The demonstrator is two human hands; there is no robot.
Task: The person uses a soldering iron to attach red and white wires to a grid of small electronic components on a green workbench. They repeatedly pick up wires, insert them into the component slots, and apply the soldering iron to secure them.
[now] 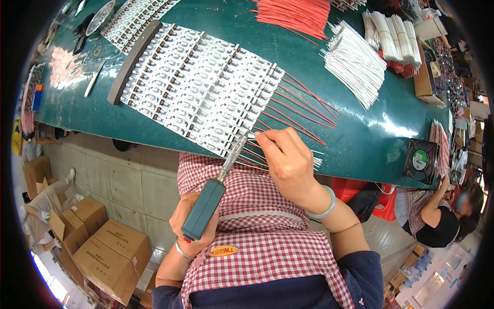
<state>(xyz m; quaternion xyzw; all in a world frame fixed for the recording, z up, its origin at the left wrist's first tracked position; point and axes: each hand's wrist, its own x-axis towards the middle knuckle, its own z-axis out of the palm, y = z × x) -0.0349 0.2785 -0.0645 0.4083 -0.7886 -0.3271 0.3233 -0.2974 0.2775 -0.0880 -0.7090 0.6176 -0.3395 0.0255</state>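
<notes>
My left hand (191, 222) is wrapped round the dark green handle of a soldering iron (204, 209). Its metal barrel reaches up to the lower right edge of a white circuit board panel (188, 85), which carries many rows of small metal and black parts. Close to the iron's tip, my right hand (289, 160) pinches thumb and forefinger together, seemingly on a thin wire; the fingers partly hide it. Red wires (303, 110) stick out from the panel's right edge, and several white wires (316, 160) run beneath my right hand.
A dark bar (135, 62) lies along the panel's left edge. Beyond are piles of red wires (293, 15) and white wires (356, 62) on the green table (381, 154). A black fan (420, 160) stands at right, near another person (437, 216). Cartons (113, 257) are at lower left.
</notes>
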